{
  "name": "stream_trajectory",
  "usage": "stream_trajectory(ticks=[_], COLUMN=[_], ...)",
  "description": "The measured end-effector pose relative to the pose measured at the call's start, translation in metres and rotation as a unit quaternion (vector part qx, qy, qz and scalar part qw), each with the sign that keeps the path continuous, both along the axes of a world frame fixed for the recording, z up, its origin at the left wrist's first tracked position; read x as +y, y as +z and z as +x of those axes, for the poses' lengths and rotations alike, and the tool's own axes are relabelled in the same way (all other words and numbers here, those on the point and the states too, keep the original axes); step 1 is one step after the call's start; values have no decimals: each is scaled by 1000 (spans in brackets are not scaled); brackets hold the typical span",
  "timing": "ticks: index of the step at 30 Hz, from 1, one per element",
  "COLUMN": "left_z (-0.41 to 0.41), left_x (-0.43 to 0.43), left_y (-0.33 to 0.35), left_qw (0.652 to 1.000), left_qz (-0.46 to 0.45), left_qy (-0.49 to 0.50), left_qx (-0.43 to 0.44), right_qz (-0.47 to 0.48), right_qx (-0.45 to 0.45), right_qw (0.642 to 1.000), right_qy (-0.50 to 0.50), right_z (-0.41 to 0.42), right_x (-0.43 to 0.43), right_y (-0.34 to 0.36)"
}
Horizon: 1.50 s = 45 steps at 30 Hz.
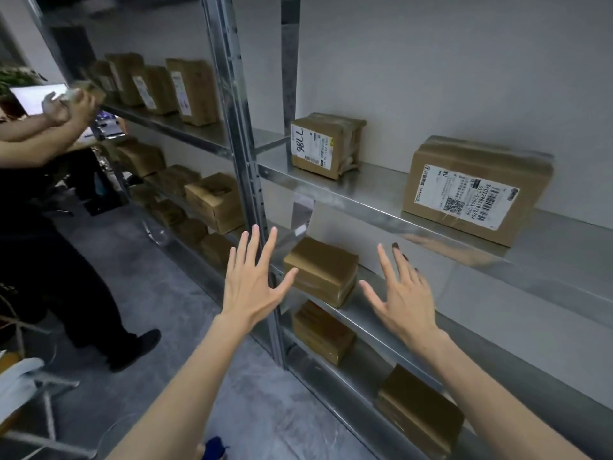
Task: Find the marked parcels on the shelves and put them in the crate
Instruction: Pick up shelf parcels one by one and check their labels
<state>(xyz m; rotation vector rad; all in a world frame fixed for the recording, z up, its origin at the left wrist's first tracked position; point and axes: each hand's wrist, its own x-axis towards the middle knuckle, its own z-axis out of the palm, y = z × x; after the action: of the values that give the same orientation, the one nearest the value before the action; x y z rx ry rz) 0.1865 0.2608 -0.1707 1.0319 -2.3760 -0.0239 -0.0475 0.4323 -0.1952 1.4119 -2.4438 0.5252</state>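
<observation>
Both my hands are raised with fingers spread in front of a metal shelf unit (365,200). My left hand (253,283) and my right hand (403,293) flank a small brown taped parcel (320,268) on the middle shelf, and neither hand touches it. On the shelf above stands a parcel with a handwritten number on its label (323,144). To its right sits a larger parcel with a printed barcode label (474,190). Two plain brown parcels lie lower down, one (323,332) under the small parcel and one (419,410) at the bottom right. No crate is in view.
Another person (49,227) in dark clothes stands at the left, holding something in raised hands. The left shelf bay holds several brown parcels (195,91) on its levels. A vertical steel post (245,161) divides the bays. Grey floor (159,293) lies between me and the person.
</observation>
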Motion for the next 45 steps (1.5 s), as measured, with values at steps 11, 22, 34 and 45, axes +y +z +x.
stream_trajectory(ticks=[11, 22, 34, 45], left_z=[-46, -94, -144, -155], left_x=[-97, -188, -251, -265], left_y=[-41, -99, -160, -196], left_qw=[994, 950, 797, 723], left_qz=[82, 269, 579, 676], left_qy=[-64, -133, 29, 30], left_qx=[36, 85, 167, 136], right_qz=[24, -50, -51, -161], right_qx=[-120, -475, -570, -637], right_qw=[987, 830, 769, 707], right_qy=[-103, -288, -286, -262], right_z=[-10, -29, -54, -34], right_x=[-69, -144, -190, -208], right_y=[-28, -91, -141, -136])
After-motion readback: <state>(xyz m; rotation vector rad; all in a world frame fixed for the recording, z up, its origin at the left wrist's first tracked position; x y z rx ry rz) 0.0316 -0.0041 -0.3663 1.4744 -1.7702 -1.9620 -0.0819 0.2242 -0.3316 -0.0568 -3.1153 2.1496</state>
